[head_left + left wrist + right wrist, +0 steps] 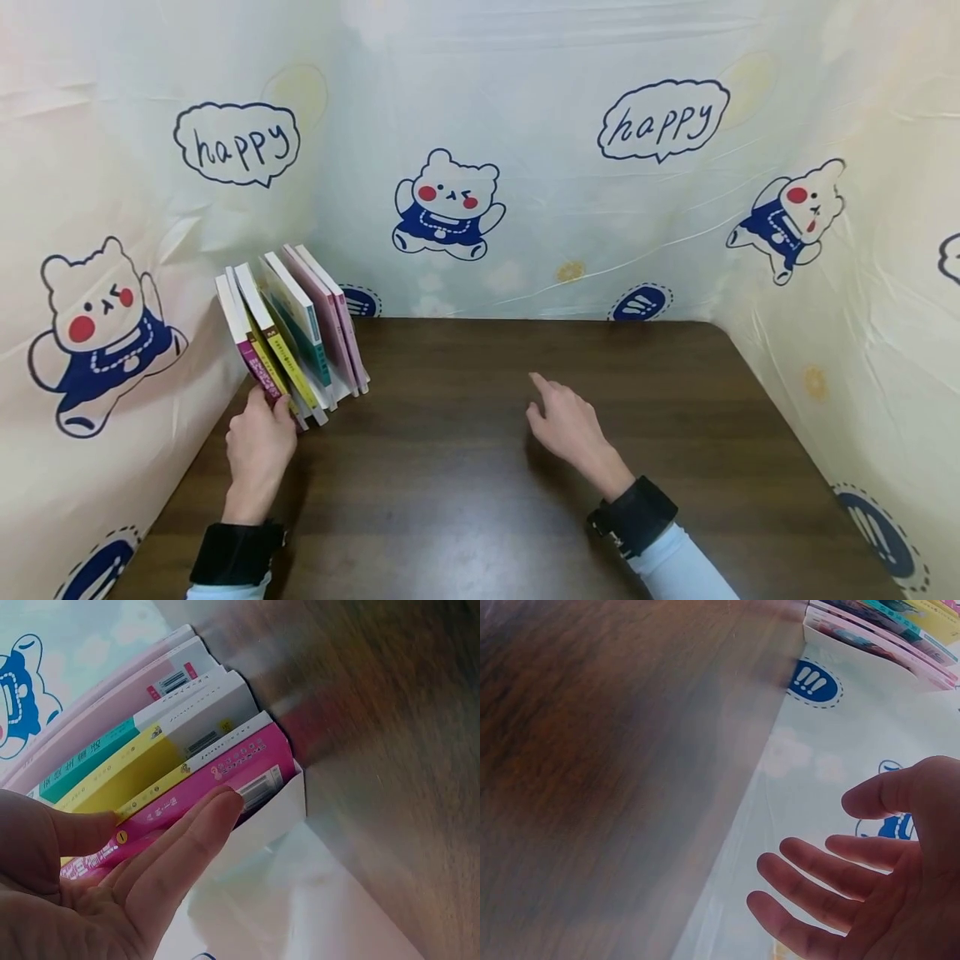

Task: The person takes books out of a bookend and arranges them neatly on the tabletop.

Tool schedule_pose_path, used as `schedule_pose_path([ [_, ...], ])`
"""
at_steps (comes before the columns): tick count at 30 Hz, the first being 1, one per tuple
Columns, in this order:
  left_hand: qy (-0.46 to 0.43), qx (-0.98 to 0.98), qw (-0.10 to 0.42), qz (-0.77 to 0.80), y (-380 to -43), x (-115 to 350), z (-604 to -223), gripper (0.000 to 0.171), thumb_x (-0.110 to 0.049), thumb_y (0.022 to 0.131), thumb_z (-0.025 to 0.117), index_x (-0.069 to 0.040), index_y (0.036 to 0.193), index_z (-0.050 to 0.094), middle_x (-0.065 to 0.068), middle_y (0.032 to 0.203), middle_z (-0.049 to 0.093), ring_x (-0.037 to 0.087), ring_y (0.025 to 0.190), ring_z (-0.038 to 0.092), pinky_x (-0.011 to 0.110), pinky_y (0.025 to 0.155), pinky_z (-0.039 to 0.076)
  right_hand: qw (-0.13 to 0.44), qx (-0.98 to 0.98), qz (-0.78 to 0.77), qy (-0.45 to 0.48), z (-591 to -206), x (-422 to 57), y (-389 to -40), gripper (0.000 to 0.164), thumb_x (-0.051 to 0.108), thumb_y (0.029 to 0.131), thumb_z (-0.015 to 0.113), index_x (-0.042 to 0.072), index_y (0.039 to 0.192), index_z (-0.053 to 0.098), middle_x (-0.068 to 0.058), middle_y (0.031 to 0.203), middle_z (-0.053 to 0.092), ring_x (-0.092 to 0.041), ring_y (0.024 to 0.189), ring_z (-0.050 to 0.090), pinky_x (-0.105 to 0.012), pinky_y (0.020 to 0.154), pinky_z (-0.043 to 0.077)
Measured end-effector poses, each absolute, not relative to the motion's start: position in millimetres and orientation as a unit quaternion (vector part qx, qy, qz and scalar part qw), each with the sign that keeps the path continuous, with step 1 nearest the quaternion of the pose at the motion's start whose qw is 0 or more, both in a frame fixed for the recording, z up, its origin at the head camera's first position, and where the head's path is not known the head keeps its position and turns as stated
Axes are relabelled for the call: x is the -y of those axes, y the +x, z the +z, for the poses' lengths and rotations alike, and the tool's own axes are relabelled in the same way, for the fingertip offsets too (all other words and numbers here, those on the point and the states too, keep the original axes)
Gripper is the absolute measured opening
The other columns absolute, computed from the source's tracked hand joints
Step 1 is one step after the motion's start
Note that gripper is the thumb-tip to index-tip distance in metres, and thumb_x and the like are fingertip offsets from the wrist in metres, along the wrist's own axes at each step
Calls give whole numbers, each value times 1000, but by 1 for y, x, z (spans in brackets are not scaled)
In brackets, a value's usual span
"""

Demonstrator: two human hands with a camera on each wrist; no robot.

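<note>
A row of several books stands on the left part of the table, their spines facing me and tilted a little. My left hand [258, 442] is at the left end, pinching the magenta-spined book [251, 761] between thumb and fingers. In the left wrist view the thumb lies near the spine's upper edge and the fingers lie across its other side. Beside it are yellow-spined books [288, 358], a teal-spined book [321, 362] and pink books [347, 337]. Over the middle right of the table, my right hand [566, 425] holds nothing, its fingers spread loosely in the right wrist view [900, 885].
The dark wooden table [435, 483] extends between and beyond both hands. A pale printed cloth [525, 75] with bears and "happy" bubbles rises along its back and both sides. Its left side [187, 333] stands close to the books.
</note>
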State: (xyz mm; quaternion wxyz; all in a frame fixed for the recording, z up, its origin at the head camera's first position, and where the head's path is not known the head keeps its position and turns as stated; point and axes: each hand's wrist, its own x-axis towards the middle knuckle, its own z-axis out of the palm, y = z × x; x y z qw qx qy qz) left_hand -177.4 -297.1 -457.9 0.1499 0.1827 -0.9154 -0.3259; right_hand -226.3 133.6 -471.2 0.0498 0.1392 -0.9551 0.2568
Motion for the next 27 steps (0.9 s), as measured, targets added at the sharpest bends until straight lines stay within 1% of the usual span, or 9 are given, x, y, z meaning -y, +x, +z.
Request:
schedule_pose_path([
  [4, 178, 917, 144, -328, -179, 297, -458, 45, -19, 113, 44, 14, 144, 42, 42, 117, 61, 42, 75, 65, 40, 50, 47, 44, 955, 259, 137, -474, -133, -226, 52, 17, 101, 66, 5, 150, 56, -20, 139, 65, -21, 74, 57, -32, 55, 46],
  [6, 179, 916, 145, -328, -181, 297, -458, 44, -19, 114, 41, 15, 142, 41, 43, 114, 61, 43, 74, 65, 42, 49, 47, 46, 954, 262, 138, -474, -132, -227, 51, 17, 101, 66, 5, 150, 57, -20, 138, 65, -20, 71, 56, -32, 53, 45],
  [8, 184, 915, 145, -330, -183, 296, -459, 45, -19, 113, 38, 16, 141, 39, 44, 112, 60, 46, 76, 66, 44, 50, 48, 49, 951, 269, 143, -473, -132, -227, 51, 16, 101, 66, 4, 150, 57, -20, 138, 65, -21, 67, 54, -32, 51, 44],
  [10, 191, 912, 144, -334, -184, 296, -459, 46, -20, 113, 36, 17, 141, 38, 44, 113, 59, 50, 80, 66, 47, 51, 50, 53, 949, 274, 147, -471, -131, -227, 50, 15, 101, 65, 4, 149, 57, -21, 138, 65, -21, 66, 54, -33, 49, 43],
  [12, 198, 908, 146, -339, -184, 296, -459, 49, -22, 112, 37, 17, 142, 36, 45, 114, 59, 52, 85, 66, 50, 54, 51, 53, 948, 275, 147, -470, -130, -226, 50, 15, 101, 65, 4, 149, 58, -20, 139, 65, -21, 67, 54, -33, 49, 43],
  [15, 205, 903, 145, -348, -184, 296, -460, 53, -24, 111, 38, 16, 145, 33, 43, 115, 58, 52, 87, 65, 51, 57, 52, 50, 951, 271, 142, -471, -130, -226, 50, 16, 101, 65, 4, 150, 57, -20, 140, 64, -21, 73, 56, -32, 51, 44],
  [19, 206, 899, 149, -355, -183, 297, -464, 54, -24, 109, 42, 15, 145, 33, 40, 114, 58, 49, 85, 65, 46, 57, 51, 42, 952, 270, 138, -474, -131, -226, 51, 17, 102, 65, 5, 151, 56, -20, 141, 64, -21, 74, 57, -32, 53, 45],
  [22, 203, 897, 152, -364, -184, 298, -466, 54, -22, 108, 44, 15, 145, 33, 41, 116, 58, 49, 85, 66, 44, 54, 52, 40, 952, 271, 139, -475, -131, -226, 51, 17, 102, 65, 4, 150, 56, -20, 141, 64, -21, 74, 57, -32, 53, 45],
  [27, 200, 895, 158, -368, -186, 296, -466, 52, -21, 108, 47, 14, 144, 33, 43, 121, 58, 51, 89, 68, 45, 55, 56, 45, 952, 267, 141, -475, -132, -226, 50, 18, 102, 65, 5, 150, 57, -19, 139, 65, -22, 79, 59, -32, 54, 46],
])
